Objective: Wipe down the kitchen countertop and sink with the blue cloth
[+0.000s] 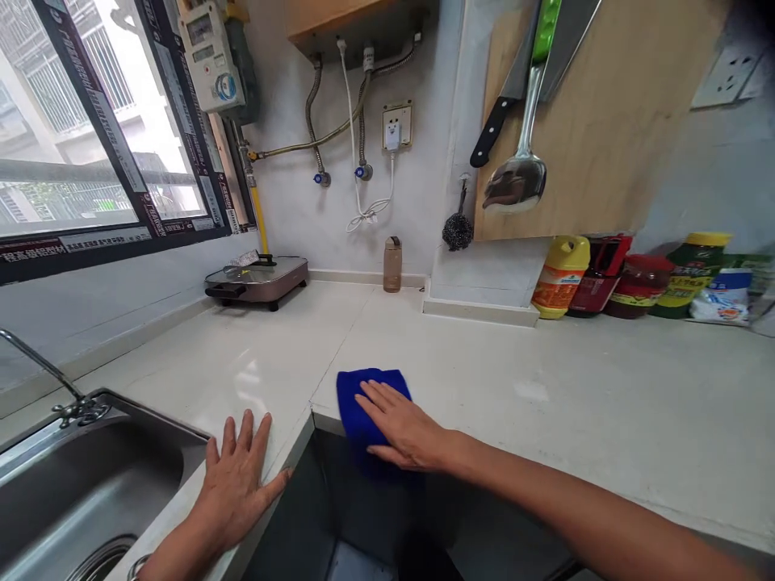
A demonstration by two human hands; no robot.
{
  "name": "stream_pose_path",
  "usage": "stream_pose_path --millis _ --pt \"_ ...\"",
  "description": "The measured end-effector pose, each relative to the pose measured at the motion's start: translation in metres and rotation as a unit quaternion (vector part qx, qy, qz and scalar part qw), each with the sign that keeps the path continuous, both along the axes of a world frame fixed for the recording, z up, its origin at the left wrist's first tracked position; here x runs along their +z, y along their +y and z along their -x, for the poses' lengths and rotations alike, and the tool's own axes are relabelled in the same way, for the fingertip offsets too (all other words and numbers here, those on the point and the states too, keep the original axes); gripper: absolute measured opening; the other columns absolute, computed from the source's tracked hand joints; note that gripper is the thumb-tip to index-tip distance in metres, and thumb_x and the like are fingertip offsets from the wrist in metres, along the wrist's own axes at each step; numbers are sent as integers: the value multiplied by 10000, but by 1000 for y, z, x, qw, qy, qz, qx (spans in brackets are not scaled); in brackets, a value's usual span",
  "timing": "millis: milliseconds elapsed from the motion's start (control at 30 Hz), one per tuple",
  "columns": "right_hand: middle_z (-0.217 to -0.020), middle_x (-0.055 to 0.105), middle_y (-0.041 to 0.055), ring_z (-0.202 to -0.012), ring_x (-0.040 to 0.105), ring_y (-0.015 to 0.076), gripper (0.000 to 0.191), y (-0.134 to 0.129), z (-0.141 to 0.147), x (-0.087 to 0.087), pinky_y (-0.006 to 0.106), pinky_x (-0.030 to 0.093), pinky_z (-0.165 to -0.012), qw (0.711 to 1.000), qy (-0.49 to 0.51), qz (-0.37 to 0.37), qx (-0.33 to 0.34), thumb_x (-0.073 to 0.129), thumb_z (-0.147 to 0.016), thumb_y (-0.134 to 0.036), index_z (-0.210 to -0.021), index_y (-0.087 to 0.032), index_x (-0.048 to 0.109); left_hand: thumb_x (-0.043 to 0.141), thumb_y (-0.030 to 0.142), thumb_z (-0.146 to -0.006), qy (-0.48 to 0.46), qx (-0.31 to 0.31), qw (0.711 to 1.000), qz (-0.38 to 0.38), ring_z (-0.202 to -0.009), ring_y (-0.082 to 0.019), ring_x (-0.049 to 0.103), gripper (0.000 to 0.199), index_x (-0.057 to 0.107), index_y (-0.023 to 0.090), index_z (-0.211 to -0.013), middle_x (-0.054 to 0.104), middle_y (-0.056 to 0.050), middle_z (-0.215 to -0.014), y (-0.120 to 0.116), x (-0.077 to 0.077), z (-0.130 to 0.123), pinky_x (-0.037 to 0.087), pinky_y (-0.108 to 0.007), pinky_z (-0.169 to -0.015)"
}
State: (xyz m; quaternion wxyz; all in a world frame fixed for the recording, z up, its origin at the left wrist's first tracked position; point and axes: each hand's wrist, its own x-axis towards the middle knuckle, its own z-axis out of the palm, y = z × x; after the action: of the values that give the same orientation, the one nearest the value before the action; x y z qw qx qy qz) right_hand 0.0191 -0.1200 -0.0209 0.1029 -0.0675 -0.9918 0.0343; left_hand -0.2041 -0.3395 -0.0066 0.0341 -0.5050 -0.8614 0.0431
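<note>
A blue cloth lies on the white countertop at its inner corner, and part of it hangs over the front edge. My right hand rests flat on top of the cloth, fingers stretched out and thumb apart. On the narrow strip of counter beside the sink, my left hand is laid palm down with its fingers spread. It holds nothing. Part of the cloth is hidden under my right hand.
A steel sink with a faucet is at left. Farther back stand an electric pan and a brown bottle. A ladle hangs before a cutting board. Several containers, including a yellow jug, line the right wall.
</note>
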Motion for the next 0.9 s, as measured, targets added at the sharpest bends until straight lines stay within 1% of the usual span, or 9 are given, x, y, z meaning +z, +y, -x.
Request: stream_pose_path --millis 67,200,367,433,500,567,667,767,900 --pt "-1618 143 203 -1497 102 320 827 8 -37 -6 494 180 -1228 1000 10 6 -8 627 -898 -392 -1555 -68 244 380 638 -887 -1 2 1000 -6 -1477 -449 45 855 247 117 -1552 142 -195 -1618 0 0 0 171 -635 -1160" --pt "-1641 128 83 -1497 126 290 760 22 -121 -18 501 198 -1227 998 40 5 -45 531 -963 -425 -1591 -216 157 393 649 -871 -4 -4 1000 -27 -1475 -462 78 864 284 117 -1543 177 -203 -1612 -1 -5 3 180 -648 -1150" --pt "-1642 127 11 -1485 150 309 755 34 -229 -29 535 244 -1201 984 5 31 -175 506 -964 -507 -1588 -326 122 376 647 -860 1 -4 999 -35 -1480 -454 53 866 274 125 -1544 168 -195 -1619 -1 -16 10 163 -636 -1157" --pt "-1640 126 -2 -1483 134 324 795 40 -265 -30 553 237 -1194 976 -9 45 -213 535 -936 -543 -1584 -347 118 375 642 -857 6 -9 998 -56 -1481 -454 72 857 299 127 -1538 189 -196 -1616 -1 -20 12 167 -642 -1152" --pt "-1639 125 -12 -1480 124 334 819 49 -292 -28 563 216 -1194 970 -20 63 -234 555 -913 -569 -1580 -366 124 366 647 -855 7 -15 997 -71 -1481 -455 92 858 317 122 -1532 205 -200 -1612 0 -22 12 173 -646 -1148" --pt "-1636 135 -31 -1480 128 322 754 61 -306 -24 555 192 -1200 964 -26 87 -251 512 -936 -565 -1571 -393 145 342 661 -851 11 -16 997 -71 -1481 -456 94 873 319 111 -1528 207 -202 -1612 1 -23 12 175 -643 -1147" --pt "-1632 150 -54 -1486 122 275 625 89 -306 -19 519 158 -1216 956 -26 115 -268 389 -993 -538 -1564 -401 177 313 666 -840 19 -12 998 -59 -1479 -457 92 887 339 95 -1517 213 -202 -1609 1 -24 12 185 -636 -1146" --pt "-1635 150 -20 -1491 107 252 648 125 -285 -18 499 128 -1223 955 -27 108 -273 334 -993 -577 -1574 -322 202 320 663 -828 36 -19 996 -78 -1471 -469 127 886 390 87 -1497 251 -210 -1595 1 -32 17 204 -643 -1130" --pt "-1634 151 59 -1497 101 244 738 175 -241 -18 482 111 -1228 953 -35 79 -291 226 -983 -629 -1572 -185 246 332 635 -831 86 -30 987 -133 -1473 -461 145 839 455 104 -1468 330 -188 -1571 2 -52 26 213 -641 -1123"
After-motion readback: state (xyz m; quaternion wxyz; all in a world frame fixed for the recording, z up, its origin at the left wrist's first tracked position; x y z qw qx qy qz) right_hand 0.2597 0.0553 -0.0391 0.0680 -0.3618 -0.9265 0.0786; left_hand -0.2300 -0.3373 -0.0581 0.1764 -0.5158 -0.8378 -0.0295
